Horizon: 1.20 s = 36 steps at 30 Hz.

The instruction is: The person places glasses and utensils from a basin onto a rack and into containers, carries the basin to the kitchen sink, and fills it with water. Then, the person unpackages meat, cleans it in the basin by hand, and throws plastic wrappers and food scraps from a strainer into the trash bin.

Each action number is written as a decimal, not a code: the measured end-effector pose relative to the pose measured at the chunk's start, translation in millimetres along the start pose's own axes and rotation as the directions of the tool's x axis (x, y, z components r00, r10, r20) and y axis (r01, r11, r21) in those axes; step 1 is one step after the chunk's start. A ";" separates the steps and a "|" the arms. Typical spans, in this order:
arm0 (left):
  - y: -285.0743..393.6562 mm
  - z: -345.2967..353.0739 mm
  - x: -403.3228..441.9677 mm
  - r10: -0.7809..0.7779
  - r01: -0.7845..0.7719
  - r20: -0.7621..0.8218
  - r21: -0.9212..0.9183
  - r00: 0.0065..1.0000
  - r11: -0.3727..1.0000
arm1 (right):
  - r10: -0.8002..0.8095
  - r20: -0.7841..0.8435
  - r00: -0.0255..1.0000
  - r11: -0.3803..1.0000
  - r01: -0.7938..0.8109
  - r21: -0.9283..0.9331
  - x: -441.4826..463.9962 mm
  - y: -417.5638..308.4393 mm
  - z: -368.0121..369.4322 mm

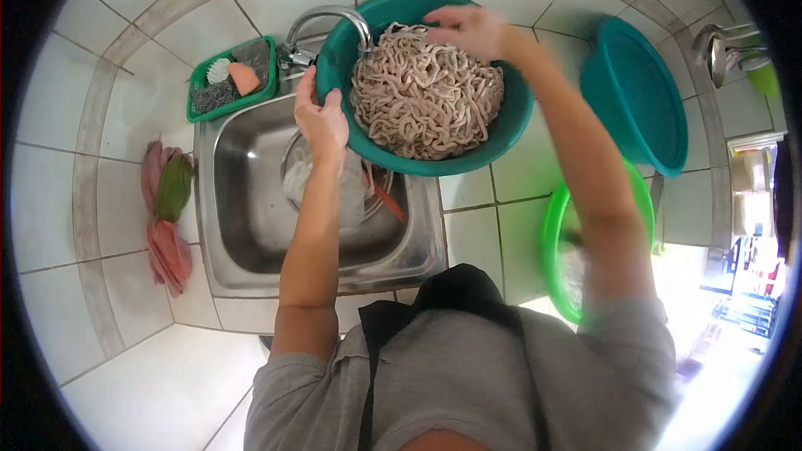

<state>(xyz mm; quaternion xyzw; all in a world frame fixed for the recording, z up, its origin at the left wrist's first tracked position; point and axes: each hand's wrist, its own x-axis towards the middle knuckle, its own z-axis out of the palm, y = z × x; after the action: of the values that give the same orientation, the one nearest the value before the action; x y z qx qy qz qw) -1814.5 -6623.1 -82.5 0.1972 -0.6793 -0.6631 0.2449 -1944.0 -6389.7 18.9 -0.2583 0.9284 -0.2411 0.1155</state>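
Note:
A teal plastic basin (434,165) sits at the sink's right end, under the tap. Inside it is a heap of long, pale grey, rope-like strands (426,96) that look like intestines. My left hand (322,121) grips the basin's left rim, with the thumb on the rim side. Above the basin's far right edge is my right hand (468,29), slightly blurred. Its fingers stretch left over the heap, apart from the thumb, and nothing shows in them. The curved chrome tap (330,12) ends over the basin's left part; I cannot tell whether water runs.
The steel sink (242,234) holds a whitish plastic bag (322,188) and a red-handled tool (386,200). A green basket (234,104) with scrubbers stands behind. At right are a bright green basin (553,242) and another teal basin (643,100). Cloths (171,217) hang left; ladles (717,58) hang right.

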 end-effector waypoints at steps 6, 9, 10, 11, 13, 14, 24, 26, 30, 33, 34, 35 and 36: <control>-1.8 4.4 2.2 0.046 -0.049 -0.034 -0.071 0.998 0.996 | 0.331 0.227 0.916 0.888 -0.221 -0.403 -8.9 -60.3 86.2; 8.2 1.2 -1.9 -0.017 0.017 -0.008 -0.098 1.000 0.995 | 0.037 0.377 0.926 0.919 0.117 -0.377 -26.4 -42.8 93.0; 10.9 1.2 -3.0 -0.034 0.033 -0.004 -0.109 0.999 0.994 | 0.037 0.374 0.927 0.918 0.116 -0.380 -24.0 -31.6 84.9; 11.8 1.3 -4.8 -0.054 0.053 -0.003 -0.122 0.999 0.991 | 0.031 0.389 0.921 0.938 0.108 -0.330 -17.4 -23.0 71.8; 0.2 -1.1 -2.7 -0.023 0.022 -0.010 -0.111 1.000 0.994 | 0.023 0.404 0.915 0.955 0.100 -0.280 -7.2 -9.8 51.7; -3.0 -0.6 1.4 0.014 -0.015 -0.009 -0.096 1.000 0.995 | 0.022 0.354 0.935 0.977 0.056 -0.207 -0.7 -3.7 42.6; 3.3 6.4 -0.8 0.028 -0.030 -0.017 -0.126 0.999 0.992 | 0.194 0.401 0.896 0.971 -0.116 -0.209 6.9 -0.8 41.0; 5.5 7.8 0.6 0.040 -0.043 -0.038 -0.072 0.998 0.997 | 0.210 0.270 0.940 0.950 -0.131 -0.284 -3.9 -27.3 86.3; 7.1 5.2 1.4 0.010 -0.014 -0.042 -0.093 0.999 0.996 | 0.143 0.389 0.910 0.903 0.042 -0.429 -16.8 -48.9 101.3; 8.6 -3.8 2.2 -0.060 0.063 0.023 -0.189 0.998 0.980 | 0.010 0.524 0.852 0.877 0.244 -0.414 -14.4 2.2 85.2; 7.7 -4.3 1.5 -0.063 0.065 0.018 -0.189 0.998 0.980 | 0.009 0.529 0.849 0.876 0.248 -0.413 -2.3 21.7 84.7; 7.2 -3.1 2.6 -0.044 0.045 0.011 -0.196 0.999 0.980 | 0.112 0.450 0.886 0.923 0.076 -0.378 11.1 40.3 84.6; 6.3 -0.8 3.5 -0.022 0.023 0.008 -0.204 1.000 0.979 | 0.171 0.408 0.897 0.935 -0.016 -0.355 11.6 39.8 84.2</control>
<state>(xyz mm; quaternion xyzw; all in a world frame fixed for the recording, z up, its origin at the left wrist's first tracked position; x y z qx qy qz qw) -1816.5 -6625.5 -76.0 0.1767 -0.6062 -0.7326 0.2542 -1942.1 -6398.6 -74.5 -0.2757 0.9184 -0.0064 0.2835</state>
